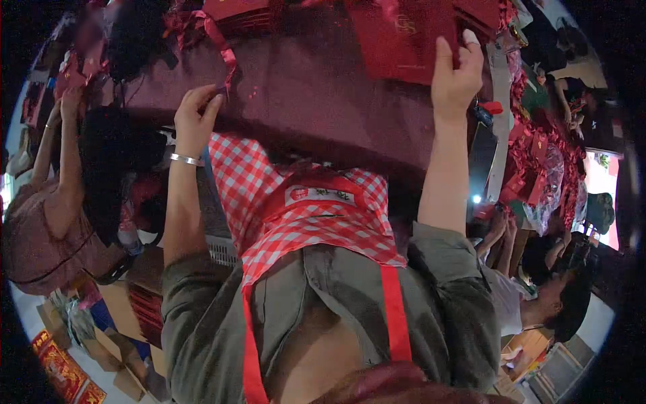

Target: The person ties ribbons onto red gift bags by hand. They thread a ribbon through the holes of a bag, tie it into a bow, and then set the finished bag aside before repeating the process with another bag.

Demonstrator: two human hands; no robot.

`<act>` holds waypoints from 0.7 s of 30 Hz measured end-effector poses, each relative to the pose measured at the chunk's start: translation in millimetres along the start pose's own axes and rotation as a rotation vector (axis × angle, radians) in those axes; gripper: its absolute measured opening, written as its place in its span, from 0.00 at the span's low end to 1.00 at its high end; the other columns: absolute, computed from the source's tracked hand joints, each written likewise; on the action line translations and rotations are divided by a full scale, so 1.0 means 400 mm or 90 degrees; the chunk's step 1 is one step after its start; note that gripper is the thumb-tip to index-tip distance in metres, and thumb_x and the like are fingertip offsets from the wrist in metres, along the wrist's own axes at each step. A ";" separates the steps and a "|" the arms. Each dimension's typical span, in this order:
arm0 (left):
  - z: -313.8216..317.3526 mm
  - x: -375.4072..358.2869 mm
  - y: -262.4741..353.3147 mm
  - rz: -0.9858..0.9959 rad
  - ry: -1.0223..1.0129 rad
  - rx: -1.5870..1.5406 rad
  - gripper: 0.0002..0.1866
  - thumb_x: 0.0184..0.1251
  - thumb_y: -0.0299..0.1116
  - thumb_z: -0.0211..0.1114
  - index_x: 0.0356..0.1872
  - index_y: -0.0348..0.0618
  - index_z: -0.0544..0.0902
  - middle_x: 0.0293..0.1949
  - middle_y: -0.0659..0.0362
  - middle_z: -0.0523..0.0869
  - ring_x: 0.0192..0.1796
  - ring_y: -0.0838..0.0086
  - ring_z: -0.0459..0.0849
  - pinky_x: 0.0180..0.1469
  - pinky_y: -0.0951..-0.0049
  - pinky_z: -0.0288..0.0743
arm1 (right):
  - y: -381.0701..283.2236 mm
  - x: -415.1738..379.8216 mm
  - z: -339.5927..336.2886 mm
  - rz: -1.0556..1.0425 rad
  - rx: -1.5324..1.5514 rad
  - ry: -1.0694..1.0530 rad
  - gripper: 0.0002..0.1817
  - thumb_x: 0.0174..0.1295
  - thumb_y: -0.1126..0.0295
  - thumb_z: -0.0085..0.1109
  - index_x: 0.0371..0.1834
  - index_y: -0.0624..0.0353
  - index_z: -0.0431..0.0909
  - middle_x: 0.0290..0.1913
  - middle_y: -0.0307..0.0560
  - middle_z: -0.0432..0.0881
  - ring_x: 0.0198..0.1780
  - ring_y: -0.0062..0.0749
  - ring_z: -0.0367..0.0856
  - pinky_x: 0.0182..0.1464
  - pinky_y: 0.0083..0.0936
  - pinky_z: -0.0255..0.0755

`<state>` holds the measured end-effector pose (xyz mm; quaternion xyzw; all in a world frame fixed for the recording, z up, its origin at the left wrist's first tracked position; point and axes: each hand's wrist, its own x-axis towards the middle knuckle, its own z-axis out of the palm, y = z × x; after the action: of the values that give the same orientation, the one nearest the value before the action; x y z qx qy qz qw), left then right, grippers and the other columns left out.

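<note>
My left hand [196, 121], wearing a silver bracelet at the wrist, is pinched closed at the near end of a shiny red ribbon [229, 66]. That ribbon runs up to the far side of the dark red table [303, 87]. On the right, my right hand [457, 75] has its thumb and fingers at the right edge of a flat red packet [397, 44] with gold print. Some of those fingertips are hidden against the packet. More red packets [242, 17] lie stacked at the back of the table.
A co-worker's arms [64, 128] reach to the table at the left. Heaps of red ribbon and packets [538, 158] lie at the right, where other people sit. A red checked apron [235, 168] hangs at the table's front edge. Open cardboard boxes [121, 310] stand at lower left.
</note>
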<state>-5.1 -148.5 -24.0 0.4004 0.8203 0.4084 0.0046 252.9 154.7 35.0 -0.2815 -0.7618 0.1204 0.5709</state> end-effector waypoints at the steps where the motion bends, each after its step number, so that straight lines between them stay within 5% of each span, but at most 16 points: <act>1: 0.001 0.000 0.002 0.001 0.005 -0.001 0.12 0.59 0.31 0.65 0.43 0.39 0.81 0.37 0.55 0.82 0.34 0.70 0.80 0.39 0.74 0.74 | 0.034 0.007 -0.001 0.096 0.010 0.002 0.24 0.58 0.63 0.62 0.54 0.66 0.70 0.43 0.59 0.80 0.44 0.47 0.81 0.47 0.33 0.73; 3: 0.009 -0.001 0.000 0.051 0.023 0.014 0.12 0.58 0.30 0.65 0.42 0.38 0.81 0.37 0.55 0.81 0.33 0.70 0.80 0.38 0.74 0.74 | 0.165 -0.001 -0.006 0.056 -0.082 -0.024 0.27 0.59 0.59 0.60 0.56 0.65 0.68 0.47 0.60 0.79 0.48 0.50 0.78 0.50 0.36 0.71; 5: 0.010 0.004 0.007 0.036 0.008 0.011 0.13 0.57 0.32 0.66 0.41 0.39 0.81 0.36 0.54 0.81 0.34 0.67 0.80 0.38 0.72 0.74 | 0.203 -0.009 -0.010 0.151 -0.321 -0.215 0.30 0.58 0.55 0.59 0.58 0.64 0.66 0.49 0.60 0.77 0.51 0.53 0.74 0.53 0.40 0.68; 9: 0.036 0.004 0.050 0.044 0.063 0.216 0.12 0.55 0.38 0.66 0.38 0.44 0.81 0.35 0.54 0.81 0.35 0.58 0.81 0.38 0.63 0.75 | 0.252 -0.036 -0.001 -0.025 -0.349 -0.165 0.29 0.56 0.56 0.61 0.56 0.63 0.68 0.47 0.57 0.77 0.51 0.55 0.72 0.56 0.41 0.64; 14: 0.064 0.013 0.092 0.096 -0.009 0.205 0.04 0.57 0.33 0.60 0.30 0.45 0.80 0.31 0.53 0.80 0.36 0.56 0.80 0.38 0.60 0.74 | 0.069 -0.041 0.004 -0.155 -0.085 -0.202 0.15 0.57 0.68 0.60 0.45 0.62 0.75 0.44 0.52 0.79 0.47 0.50 0.75 0.52 0.39 0.68; 16: 0.109 0.004 0.151 0.130 -0.095 0.122 0.04 0.57 0.32 0.60 0.31 0.44 0.79 0.32 0.53 0.80 0.37 0.56 0.80 0.39 0.61 0.74 | -0.043 -0.075 0.020 -0.132 0.081 -0.286 0.15 0.54 0.70 0.62 0.44 0.62 0.75 0.43 0.53 0.79 0.46 0.49 0.75 0.51 0.38 0.69; 18: 0.157 -0.011 0.216 0.190 -0.191 0.027 0.05 0.57 0.32 0.59 0.32 0.42 0.79 0.33 0.51 0.80 0.38 0.56 0.79 0.39 0.61 0.74 | -0.128 -0.104 0.042 -0.249 0.189 -0.354 0.16 0.52 0.71 0.63 0.44 0.62 0.75 0.42 0.53 0.78 0.45 0.49 0.76 0.49 0.38 0.70; 21: 0.201 -0.017 0.268 0.245 -0.197 -0.190 0.05 0.56 0.27 0.60 0.33 0.38 0.78 0.34 0.49 0.80 0.38 0.56 0.80 0.40 0.64 0.74 | -0.183 -0.153 0.058 -0.222 0.266 -0.489 0.13 0.53 0.71 0.62 0.41 0.64 0.76 0.38 0.53 0.79 0.42 0.50 0.76 0.45 0.37 0.71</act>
<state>96.5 -62.2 -7.6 0.6013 0.6496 0.4518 0.1113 221.6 63.6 15.7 0.0368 -0.9134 0.2687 0.3037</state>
